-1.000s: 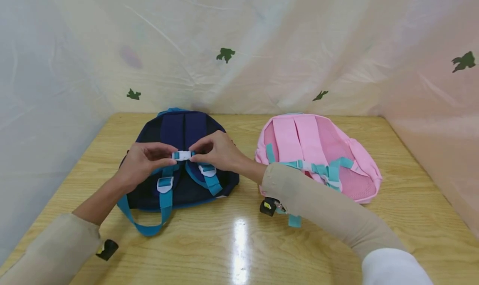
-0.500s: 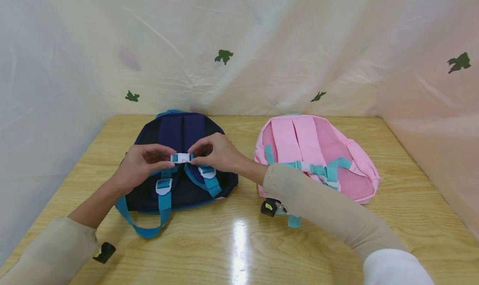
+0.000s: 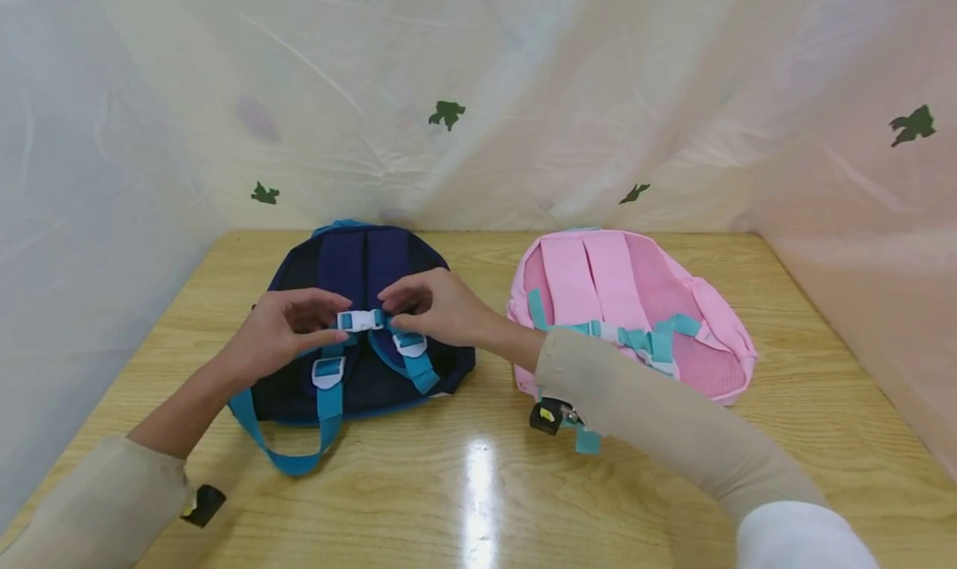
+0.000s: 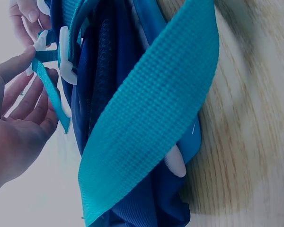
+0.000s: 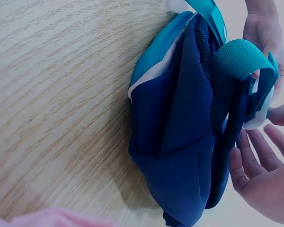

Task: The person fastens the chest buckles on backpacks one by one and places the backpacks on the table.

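Observation:
A dark navy backpack (image 3: pixel 374 262) lies back panel up, with teal straps and white strap adjusters. A white side-release buckle (image 3: pixel 360 321), its two halves joined, links the teal chest straps across it. My left hand (image 3: pixel 280 328) pinches the buckle's left end between thumb and index finger; in the left wrist view that thumb (image 4: pixel 23 61) meets the white plastic, and a loose teal strap tail (image 4: pixel 52 94) hangs below. My right hand (image 3: pixel 441 307) is at the buckle's right end, thumb and fingers spread apart; in the right wrist view its fingers (image 5: pixel 260 151) are relaxed beside the bag.
On the right lies a pink backpack (image 3: pixel 620 303) with teal straps, partly under my right forearm. A teal strap loop (image 3: pixel 295 461) spreads from the navy bag onto the wooden table (image 3: pixel 419 502). A pale curtain (image 3: pixel 336 95) hangs behind the table.
My right thumb and fingers have spread and come away from the buckle's right end. The left hand's hold looks looser. The buckle has shifted slightly left and down.

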A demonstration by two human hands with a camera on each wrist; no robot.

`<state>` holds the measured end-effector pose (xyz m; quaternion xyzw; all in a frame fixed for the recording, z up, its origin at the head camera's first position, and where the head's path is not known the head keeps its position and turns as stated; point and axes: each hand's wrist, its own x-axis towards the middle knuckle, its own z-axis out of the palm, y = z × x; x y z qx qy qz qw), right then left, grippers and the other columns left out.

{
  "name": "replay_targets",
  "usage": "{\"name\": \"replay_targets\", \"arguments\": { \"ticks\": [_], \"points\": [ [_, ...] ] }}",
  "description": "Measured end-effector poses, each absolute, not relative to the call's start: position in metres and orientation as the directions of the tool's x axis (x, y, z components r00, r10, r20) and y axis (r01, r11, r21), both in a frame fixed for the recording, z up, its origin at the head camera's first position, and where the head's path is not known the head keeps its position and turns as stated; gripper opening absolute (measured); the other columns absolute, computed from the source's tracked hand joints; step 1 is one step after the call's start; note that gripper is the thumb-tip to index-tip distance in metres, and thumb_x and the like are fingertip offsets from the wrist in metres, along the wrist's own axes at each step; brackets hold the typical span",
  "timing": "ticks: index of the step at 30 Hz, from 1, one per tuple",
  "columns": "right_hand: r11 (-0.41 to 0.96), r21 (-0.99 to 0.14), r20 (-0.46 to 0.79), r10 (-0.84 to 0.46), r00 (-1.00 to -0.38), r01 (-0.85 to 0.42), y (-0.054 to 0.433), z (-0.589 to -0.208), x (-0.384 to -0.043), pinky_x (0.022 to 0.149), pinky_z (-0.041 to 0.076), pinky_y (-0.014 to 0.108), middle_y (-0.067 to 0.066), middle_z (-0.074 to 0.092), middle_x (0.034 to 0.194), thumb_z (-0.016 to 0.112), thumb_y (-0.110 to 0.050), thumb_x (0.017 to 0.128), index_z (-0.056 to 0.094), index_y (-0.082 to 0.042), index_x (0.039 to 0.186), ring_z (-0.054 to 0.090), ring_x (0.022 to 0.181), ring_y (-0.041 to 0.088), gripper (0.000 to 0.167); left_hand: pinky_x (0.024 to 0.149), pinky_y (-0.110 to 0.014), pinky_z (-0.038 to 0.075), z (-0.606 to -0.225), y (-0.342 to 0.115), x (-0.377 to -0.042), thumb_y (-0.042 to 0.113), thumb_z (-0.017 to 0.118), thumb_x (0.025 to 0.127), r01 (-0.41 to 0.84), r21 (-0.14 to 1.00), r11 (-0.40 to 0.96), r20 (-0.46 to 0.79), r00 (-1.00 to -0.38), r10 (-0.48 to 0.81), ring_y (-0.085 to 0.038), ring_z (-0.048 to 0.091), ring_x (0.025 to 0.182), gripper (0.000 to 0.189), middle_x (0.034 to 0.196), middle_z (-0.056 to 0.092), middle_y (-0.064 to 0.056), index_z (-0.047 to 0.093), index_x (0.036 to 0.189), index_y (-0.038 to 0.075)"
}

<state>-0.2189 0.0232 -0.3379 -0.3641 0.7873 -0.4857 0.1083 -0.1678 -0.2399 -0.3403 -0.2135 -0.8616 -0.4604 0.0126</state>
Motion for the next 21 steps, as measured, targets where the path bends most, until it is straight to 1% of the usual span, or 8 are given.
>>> {"name": "replay_targets", "arguments": {
  "ticks": [6, 9, 13, 15, 21],
  "points": [
    [0.286, -0.836, 0.169, -0.677, -0.717, -0.468, 0.032, -0.336, -0.218, 0.090, 0.057, 0.028, 0.014, 0.075, 0.117, 0.071, -0.003, 0.096, 0.071, 0.003, 0.125, 0.071, 0.106, 0.019, 0.029, 0.072, -0.022, 0.055, -0.337, -0.245, -0.168, 0.000, 0.077, 0.092, 0.379, 0.761, 0.527, 0.178, -0.902, 0.393, -0.011, 0.065, 0.084, 0.034, 0.106, 0.073, -0.013, 0.069, 0.124, -0.004],
    [0.306, -0.828, 0.164, -0.668, -0.726, -0.469, 0.040, -0.334, -0.217, 0.092, 0.056, 0.030, 0.012, 0.075, 0.118, 0.071, -0.004, 0.097, 0.071, 0.002, 0.125, 0.071, 0.108, 0.018, 0.029, 0.071, -0.023, 0.054, -0.336, -0.248, -0.169, 0.001, 0.077, 0.092, 0.385, 0.731, 0.563, 0.160, -0.899, 0.408, -0.012, 0.065, 0.082, 0.031, 0.102, 0.073, -0.011, 0.070, 0.122, -0.003],
    [0.335, -0.807, 0.170, -0.657, -0.735, -0.486, 0.055, -0.330, -0.216, 0.095, 0.056, 0.036, 0.012, 0.075, 0.119, 0.071, -0.006, 0.097, 0.071, 0.002, 0.125, 0.070, 0.109, 0.019, 0.029, 0.069, -0.025, 0.054, -0.337, -0.251, -0.171, 0.003, 0.078, 0.091, 0.401, 0.647, 0.648, 0.144, -0.899, 0.413, -0.013, 0.065, 0.080, 0.028, 0.097, 0.073, -0.007, 0.073, 0.118, 0.000],
    [0.354, -0.788, 0.181, -0.647, -0.740, -0.503, 0.064, -0.327, -0.216, 0.096, 0.055, 0.038, 0.013, 0.075, 0.119, 0.071, -0.006, 0.097, 0.072, 0.001, 0.124, 0.070, 0.110, 0.020, 0.028, 0.069, -0.025, 0.055, -0.338, -0.252, -0.171, 0.003, 0.079, 0.090, 0.418, 0.605, 0.677, 0.146, -0.895, 0.422, -0.014, 0.065, 0.081, 0.027, 0.098, 0.074, -0.006, 0.073, 0.117, 0.000],
    [0.432, -0.738, 0.207, -0.588, -0.782, -0.519, 0.098, -0.315, -0.215, 0.095, 0.055, 0.039, 0.009, 0.077, 0.115, 0.074, -0.008, 0.095, 0.075, -0.002, 0.120, 0.070, 0.110, 0.022, 0.026, 0.070, -0.026, 0.056, -0.337, -0.255, -0.172, 0.004, 0.080, 0.090, 0.462, 0.556, 0.690, 0.171, -0.877, 0.450, -0.018, 0.066, 0.084, 0.028, 0.101, 0.074, -0.007, 0.073, 0.116, -0.001]
  ]
}}
